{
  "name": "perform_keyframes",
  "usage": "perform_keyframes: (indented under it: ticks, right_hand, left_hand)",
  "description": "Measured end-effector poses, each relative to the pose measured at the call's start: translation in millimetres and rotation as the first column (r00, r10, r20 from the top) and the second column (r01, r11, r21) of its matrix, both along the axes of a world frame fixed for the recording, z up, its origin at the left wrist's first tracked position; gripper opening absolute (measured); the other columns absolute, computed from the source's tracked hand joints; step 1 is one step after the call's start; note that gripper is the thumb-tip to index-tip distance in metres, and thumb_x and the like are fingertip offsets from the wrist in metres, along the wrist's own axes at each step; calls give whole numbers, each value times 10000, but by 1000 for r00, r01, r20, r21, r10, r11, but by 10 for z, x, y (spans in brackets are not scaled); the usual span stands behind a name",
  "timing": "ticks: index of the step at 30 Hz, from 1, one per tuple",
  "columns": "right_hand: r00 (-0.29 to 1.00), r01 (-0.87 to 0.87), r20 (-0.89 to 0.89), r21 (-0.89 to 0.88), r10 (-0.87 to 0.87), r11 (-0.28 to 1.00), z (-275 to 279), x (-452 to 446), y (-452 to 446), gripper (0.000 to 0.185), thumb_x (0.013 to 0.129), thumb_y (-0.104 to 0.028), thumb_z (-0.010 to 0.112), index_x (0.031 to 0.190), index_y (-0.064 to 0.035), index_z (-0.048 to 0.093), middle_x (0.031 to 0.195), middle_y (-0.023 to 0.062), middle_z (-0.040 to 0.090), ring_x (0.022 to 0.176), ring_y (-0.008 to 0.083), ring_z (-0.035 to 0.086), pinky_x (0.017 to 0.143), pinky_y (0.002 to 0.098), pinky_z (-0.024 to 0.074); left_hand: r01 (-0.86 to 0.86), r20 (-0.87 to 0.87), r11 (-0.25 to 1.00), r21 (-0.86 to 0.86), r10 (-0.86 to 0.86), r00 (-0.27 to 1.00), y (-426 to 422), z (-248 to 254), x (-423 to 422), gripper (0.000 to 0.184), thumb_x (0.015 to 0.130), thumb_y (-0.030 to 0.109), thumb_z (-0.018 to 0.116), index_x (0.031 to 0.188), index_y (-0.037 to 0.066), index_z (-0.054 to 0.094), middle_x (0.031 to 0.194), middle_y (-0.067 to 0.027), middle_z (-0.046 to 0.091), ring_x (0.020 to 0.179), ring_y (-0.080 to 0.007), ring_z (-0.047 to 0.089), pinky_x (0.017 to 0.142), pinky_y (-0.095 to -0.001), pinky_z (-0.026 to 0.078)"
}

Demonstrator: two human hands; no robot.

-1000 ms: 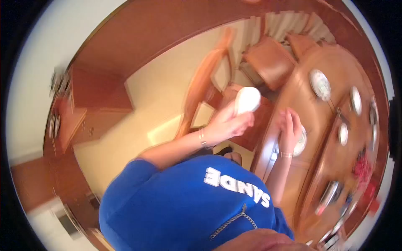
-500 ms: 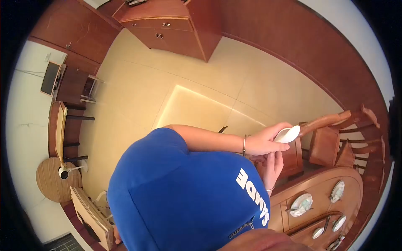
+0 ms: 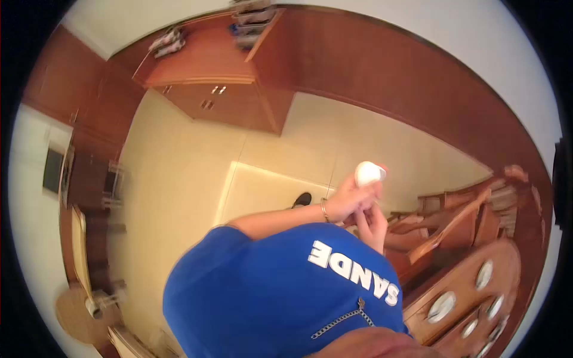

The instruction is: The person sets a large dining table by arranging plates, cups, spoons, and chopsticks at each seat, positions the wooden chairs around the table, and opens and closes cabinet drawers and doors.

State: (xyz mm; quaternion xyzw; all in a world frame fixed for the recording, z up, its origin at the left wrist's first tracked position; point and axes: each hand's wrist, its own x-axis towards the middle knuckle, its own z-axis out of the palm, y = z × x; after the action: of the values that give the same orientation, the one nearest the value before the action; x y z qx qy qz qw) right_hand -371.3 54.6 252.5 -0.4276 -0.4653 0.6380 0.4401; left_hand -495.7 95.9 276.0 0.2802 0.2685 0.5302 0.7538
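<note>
My left hand [image 3: 347,200] is closed around a small white rounded piece of tableware [image 3: 368,173], perhaps a little bowl or the bowl of a spoon; blur hides its exact kind. It is held out in front of my chest, above the floor. Just below, my right hand [image 3: 372,228] lies close against the left palm with its fingers partly stretched out. Its fingertips are partly hidden behind the left hand, and I see nothing in them.
A wooden dining table [image 3: 459,292] with several white plates [image 3: 441,307] stands at the right, wooden chairs [image 3: 462,224] beside it. Ahead is a red-brown cabinet [image 3: 233,107]. At the far left stands a round wooden stool or table [image 3: 71,316].
My view has turned and shifted. Both hands, with the white piece, now appear further left and nearer the middle. The white piece has turned its rounded side towards me.
</note>
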Motion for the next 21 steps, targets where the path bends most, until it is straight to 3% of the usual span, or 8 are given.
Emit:
perform_keyframes:
  ticks: [3,6,10,14,15,19,20,21]
  right_hand:
    - [996,-82,-47,-16,81,997,-58,-378,460,194,930,-30,516,1109,45,518,873,92,631,718,125,631,578,267,538]
    - [1000,-11,17,24,10,1000,39,-635,805,212,918,-74,545,1102,31,540,798,97,633,631,133,626,528,276,523]
    - [958,109,260,58,-121,992,179,-618,760,185,925,-151,551,1008,15,565,680,121,603,508,169,593,477,292,497]
    - [911,313,281,5,-302,950,327,-467,478,245,962,-202,505,799,-20,494,578,53,541,478,139,551,454,284,447]
    - [889,339,328,-7,-318,941,397,-946,846,245,962,-202,505,799,-20,494,578,53,541,478,139,551,454,284,447]
    - [881,412,257,-4,-397,911,580,-1169,797,205,972,-172,478,852,-9,509,654,50,558,515,116,551,467,259,445]
    - [886,447,144,-7,-442,895,691,-1180,767,192,975,-169,468,873,-12,511,681,43,558,519,110,547,470,257,450]
    - [880,475,26,-16,-475,880,757,-1152,712,181,978,-166,459,894,-15,513,708,37,557,524,105,544,474,254,456]
  left_hand:
    - [-113,-101,973,-201,94,990,464,-326,-428,301,897,150,600,1165,54,502,795,18,543,558,-67,466,447,-198,361]
    - [-105,-81,994,-40,101,992,893,93,-651,431,884,151,521,1294,56,427,895,-66,558,663,-125,498,580,-282,441]
    - [154,-82,988,26,-151,985,1116,41,-588,385,899,163,494,1257,42,420,950,-100,568,825,-170,515,736,-328,437]
    - [357,-147,930,90,-342,928,1108,71,-297,361,908,150,536,1224,9,433,976,-126,589,886,-206,555,813,-364,456]
    - [417,-114,904,90,-407,906,1540,66,-753,343,917,159,534,1208,5,441,992,-132,594,904,-215,563,837,-370,451]
    - [633,-61,712,304,-649,759,1749,95,-886,623,856,391,649,1278,9,395,1060,-133,569,997,-229,549,895,-393,433]
    - [683,-118,645,344,-692,712,1802,157,-885,827,785,508,698,1334,-1,347,1121,-146,555,1068,-250,542,929,-408,435]
    - [691,-127,636,343,-698,705,1820,223,-863,827,785,508,698,1334,-1,347,1121,-146,555,1068,-250,542,929,-408,435]
